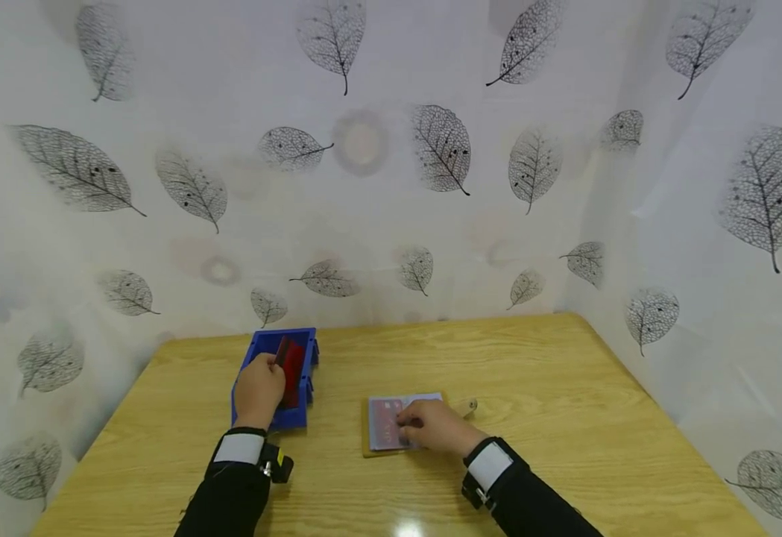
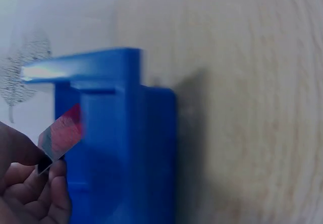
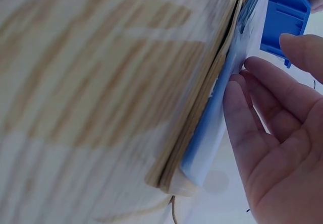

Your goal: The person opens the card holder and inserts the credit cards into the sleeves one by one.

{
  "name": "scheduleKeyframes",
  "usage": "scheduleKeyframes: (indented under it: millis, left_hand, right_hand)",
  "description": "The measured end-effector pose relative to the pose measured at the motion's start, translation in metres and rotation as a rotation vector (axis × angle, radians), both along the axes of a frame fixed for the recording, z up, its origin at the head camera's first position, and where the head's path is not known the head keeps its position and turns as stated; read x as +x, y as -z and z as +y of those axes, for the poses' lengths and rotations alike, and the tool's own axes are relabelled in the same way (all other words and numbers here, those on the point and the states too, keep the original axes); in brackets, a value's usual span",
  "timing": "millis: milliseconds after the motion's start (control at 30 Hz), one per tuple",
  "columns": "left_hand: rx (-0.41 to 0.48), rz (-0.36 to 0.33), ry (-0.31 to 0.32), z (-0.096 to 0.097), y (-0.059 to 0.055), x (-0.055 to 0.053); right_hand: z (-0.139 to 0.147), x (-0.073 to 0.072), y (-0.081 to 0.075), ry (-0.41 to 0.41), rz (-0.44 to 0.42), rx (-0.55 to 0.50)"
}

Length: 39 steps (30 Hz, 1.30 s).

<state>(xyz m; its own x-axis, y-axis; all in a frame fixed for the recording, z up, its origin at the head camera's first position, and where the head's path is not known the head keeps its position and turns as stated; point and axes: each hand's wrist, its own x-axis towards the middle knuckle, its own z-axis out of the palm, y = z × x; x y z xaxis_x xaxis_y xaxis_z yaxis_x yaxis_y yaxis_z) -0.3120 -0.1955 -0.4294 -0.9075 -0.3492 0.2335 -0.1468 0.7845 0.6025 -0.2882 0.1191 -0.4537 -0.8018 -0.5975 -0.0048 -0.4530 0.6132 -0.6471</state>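
My left hand (image 1: 259, 391) pinches a thin card (image 2: 64, 133), red with a grey end, between thumb and fingers. It is above a blue plastic bin (image 1: 309, 377) on the table's left side. More red shows inside the bin behind the hand, unclear in detail. To the right lies a booklet with a tan cover (image 1: 366, 436) and clear plastic sleeves (image 3: 209, 138). A reddish card (image 1: 385, 424) shows through the top sleeve. The fingers of my right hand (image 1: 440, 425) touch the sleeve; in the right wrist view its thumb stands apart from them.
A wood-grain table (image 1: 538, 462) carries everything. A tan flap (image 1: 466, 407) with a round end sticks out beyond the booklet's right side. A thin cord (image 3: 174, 211) hangs from the cover. Behind the table is a pale curtain (image 1: 391, 216) printed with leaves.
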Motion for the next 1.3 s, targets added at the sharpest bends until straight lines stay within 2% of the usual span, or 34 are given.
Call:
scheduleKeyframes:
  millis: [133,267,367,467,567,600,733,833,1000,1067,1167,1233,1300]
  left_hand:
    - [-0.028,0.137,0.006,0.005,-0.012,0.004]
    - [0.027,0.245,0.023,0.017,-0.026,0.01]
    - [0.102,0.261,0.073,0.031,-0.033,0.016]
    - [0.157,0.257,0.168,0.048,-0.034,0.021]
    - [0.155,0.238,0.28,0.066,-0.029,0.027]
    - [0.155,0.228,0.316,0.072,-0.026,0.029]
    - [0.18,0.172,0.437,0.096,-0.014,0.036]
    - [0.25,0.15,0.485,0.111,-0.006,0.039]
    - [0.376,0.121,0.53,0.131,0.003,0.039]
    - [0.393,0.108,0.538,0.135,0.006,0.039]
    - [0.343,0.104,0.536,0.137,0.011,0.041]
    - [0.251,0.107,0.537,0.135,0.013,0.042]
    - [0.109,0.113,0.543,0.133,0.016,0.044]
  right_hand:
    - [0.001,0.0,-0.002,-0.002,-0.019,-0.019]
    - [0.001,-0.001,-0.001,-0.01,-0.01,-0.018]
    - [0.002,-0.003,0.0,-0.018,0.002,-0.021]
    - [0.004,-0.003,0.0,-0.013,-0.018,-0.044]
    - [0.004,-0.003,-0.003,0.028,-0.051,-0.102]
    - [0.004,-0.003,-0.004,0.05,-0.084,-0.152]
    - [0.0,-0.004,-0.011,0.167,-0.264,-0.423]
    - [-0.002,-0.005,-0.015,0.26,-0.372,-0.609]
    - [-0.003,-0.005,-0.019,0.423,-0.363,-0.716]
    - [-0.004,-0.005,-0.02,0.472,-0.355,-0.745]
    - [-0.005,-0.005,-0.021,0.515,-0.353,-0.765]
    - [-0.004,-0.005,-0.021,0.536,-0.349,-0.756]
    - [0.0,-0.006,-0.019,0.563,-0.328,-0.712]
